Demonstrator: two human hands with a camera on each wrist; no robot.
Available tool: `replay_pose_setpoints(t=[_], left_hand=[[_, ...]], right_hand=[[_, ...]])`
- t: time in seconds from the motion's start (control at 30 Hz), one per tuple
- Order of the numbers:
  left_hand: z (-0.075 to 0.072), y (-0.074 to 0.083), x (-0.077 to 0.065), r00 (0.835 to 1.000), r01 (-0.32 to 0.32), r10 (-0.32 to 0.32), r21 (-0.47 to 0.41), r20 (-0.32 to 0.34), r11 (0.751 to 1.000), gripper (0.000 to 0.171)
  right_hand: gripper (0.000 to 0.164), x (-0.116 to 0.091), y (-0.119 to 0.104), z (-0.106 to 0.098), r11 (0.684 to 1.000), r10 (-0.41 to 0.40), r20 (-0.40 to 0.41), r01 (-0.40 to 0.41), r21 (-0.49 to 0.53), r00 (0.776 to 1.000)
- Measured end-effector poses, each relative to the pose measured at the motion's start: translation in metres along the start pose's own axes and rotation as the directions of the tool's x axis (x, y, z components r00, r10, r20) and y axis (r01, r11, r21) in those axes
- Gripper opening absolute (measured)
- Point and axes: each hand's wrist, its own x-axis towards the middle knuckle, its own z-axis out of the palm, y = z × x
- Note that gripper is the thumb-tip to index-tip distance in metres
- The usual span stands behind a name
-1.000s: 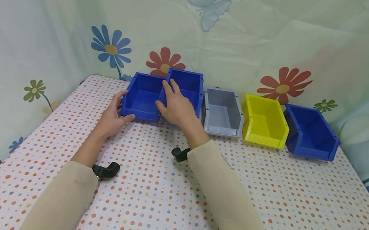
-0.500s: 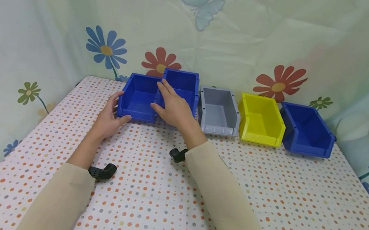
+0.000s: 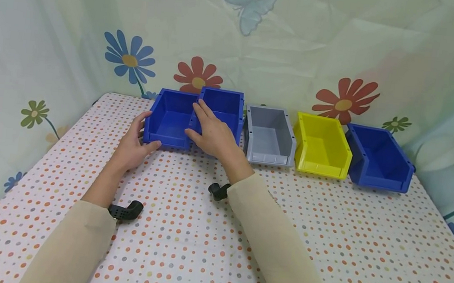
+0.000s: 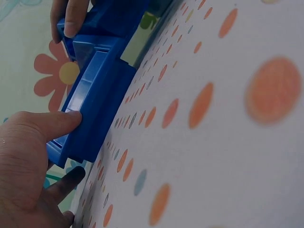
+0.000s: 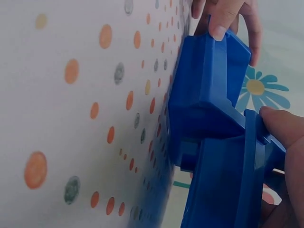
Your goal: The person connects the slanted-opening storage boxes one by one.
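At the left end of a row stands a blue storage bin (image 3: pixel 171 126). My left hand (image 3: pixel 132 149) grips it from the left, fingers along the outer side wall and thumb over the front lip. Right beside it, a second blue storage bin (image 3: pixel 225 101) stands higher at the back and overlaps the first bin's right side. My right hand (image 3: pixel 215 135) holds this second bin by its left side wall. In the right wrist view the thumb (image 5: pixel 280 123) rests at the wall's top rim, with the other fingers partly hidden behind the wall.
To the right follow a grey bin (image 3: pixel 269 137), a yellow bin (image 3: pixel 322 147) and another blue bin (image 3: pixel 380 161), all facing forward. They stand near the back of a table with a dotted cloth (image 3: pixel 181 248). A flowered curtain (image 3: pixel 287 59) hangs behind.
The second blue bin has come down slightly against the first one, with my right hand on it. The right fingers lie closer together. My left hand keeps its hold; the view has shifted slightly.
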Motion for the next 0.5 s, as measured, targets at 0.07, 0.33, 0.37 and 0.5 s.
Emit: replay_pose_setpoints(t=[0.07, 0.33, 0.37, 0.5], left_hand=[[-0.0002, 0.0004, -0.0003, 1.000, -0.004, 0.004, -0.005, 0.001, 1.000, 0.088], [0.0001, -0.0012, -0.0014, 1.000, -0.026, 0.026, -0.013, 0.003, 1.000, 0.089], [-0.0002, -0.0014, -0.0015, 1.000, -0.027, 0.027, -0.011, 0.001, 1.000, 0.089], [-0.0014, -0.0007, -0.0013, 1.000, -0.024, 0.024, 0.004, -0.006, 1.000, 0.090]], right_hand=[[0.079, -0.0001, 0.0000, 0.0004, 1.000, 0.005, 0.006, -0.005, -0.003, 1.000], [0.080, -0.0005, 0.0009, 0.0035, 1.000, 0.025, 0.021, -0.024, -0.007, 0.999], [0.080, -0.0004, 0.0009, 0.0038, 1.000, 0.024, 0.022, -0.024, -0.005, 0.999], [0.080, 0.0002, 0.0013, 0.0051, 1.000, 0.020, 0.020, -0.020, -0.004, 1.000]])
